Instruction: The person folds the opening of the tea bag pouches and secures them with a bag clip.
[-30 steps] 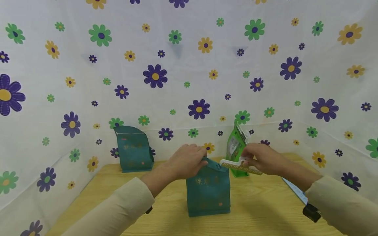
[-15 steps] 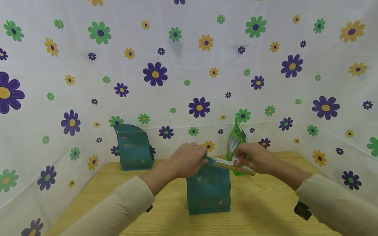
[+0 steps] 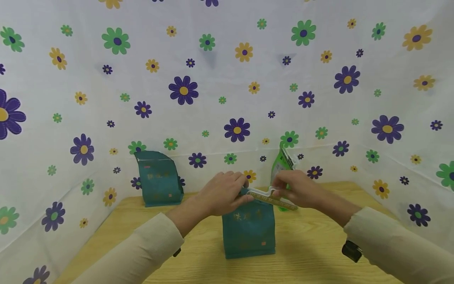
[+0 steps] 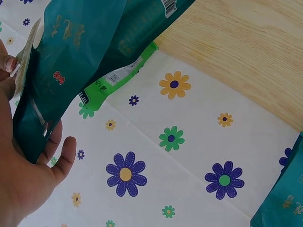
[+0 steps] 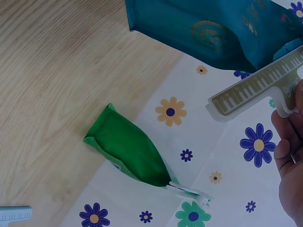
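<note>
A teal printed bag (image 3: 248, 232) stands upright on the table, its top edge folded over. My left hand (image 3: 225, 193) grips that folded top from the left; in the left wrist view the thumb and fingers (image 4: 62, 161) lie on both sides of it. My right hand (image 3: 298, 189) pinches the white handle of a long bag sealing clip (image 5: 255, 90) with a tan strip. Along the folded bag top lies the clip (image 3: 264, 198), its left end reaching the left hand's fingers. Whether the bag's edge sits inside the clip, I cannot tell.
Another teal bag (image 3: 159, 181) stands at the back left. Behind my right hand is a green bag (image 5: 132, 146) with a white clip (image 5: 189, 191) on its top. A light blue clip-like strip (image 5: 14, 213) lies on the wooden table (image 3: 198, 252). Flowered cloth hangs around.
My right hand has moved left with the sealing clip, which now lies further along the bag's top, up to the left hand. The left hand stays on the bag.
</note>
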`<state>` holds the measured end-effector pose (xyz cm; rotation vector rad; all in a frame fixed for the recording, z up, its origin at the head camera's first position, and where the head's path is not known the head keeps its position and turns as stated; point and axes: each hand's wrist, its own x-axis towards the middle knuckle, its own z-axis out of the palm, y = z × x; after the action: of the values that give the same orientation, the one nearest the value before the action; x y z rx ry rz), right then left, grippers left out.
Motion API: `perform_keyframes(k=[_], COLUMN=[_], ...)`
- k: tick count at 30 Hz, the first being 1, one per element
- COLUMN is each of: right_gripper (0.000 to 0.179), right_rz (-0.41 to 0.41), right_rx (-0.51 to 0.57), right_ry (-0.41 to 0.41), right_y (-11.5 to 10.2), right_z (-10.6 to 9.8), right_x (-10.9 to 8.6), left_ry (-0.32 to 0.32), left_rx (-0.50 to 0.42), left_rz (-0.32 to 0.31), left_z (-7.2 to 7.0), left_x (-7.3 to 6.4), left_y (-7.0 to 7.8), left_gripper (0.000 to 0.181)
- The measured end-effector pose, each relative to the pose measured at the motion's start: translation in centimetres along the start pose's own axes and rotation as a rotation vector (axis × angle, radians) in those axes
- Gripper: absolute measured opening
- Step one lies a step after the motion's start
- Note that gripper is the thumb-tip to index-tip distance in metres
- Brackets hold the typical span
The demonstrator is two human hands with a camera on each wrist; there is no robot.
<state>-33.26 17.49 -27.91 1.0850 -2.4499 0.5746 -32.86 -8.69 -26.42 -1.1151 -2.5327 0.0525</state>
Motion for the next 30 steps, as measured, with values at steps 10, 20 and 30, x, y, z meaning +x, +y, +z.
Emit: perform_keyframes(k=[10,20,30], right_gripper=[0.012,0.016,0.035], right_rz=[-0.071,-0.087,0.069], right_rx=[-0.004,-0.005,0.162], right_ry=[0.053,0.078,-0.074], right_y=[-1.2,-1.6,-0.1], right_z=[0.7,1.0,1.5], right_x=[1.5,2.0,0.6], left_ry=[0.019,0.018,0.040], left_rx=[-0.002,-0.066,-0.060], left_rz=[0.011,0.008,0.030], left_z=[0.0,-0.1,-0.3], left_x=[-0.1,-0.1,-0.2], left_y=[0.0,-0.2,-0.1], left_gripper=[0.033,0.023,0.021])
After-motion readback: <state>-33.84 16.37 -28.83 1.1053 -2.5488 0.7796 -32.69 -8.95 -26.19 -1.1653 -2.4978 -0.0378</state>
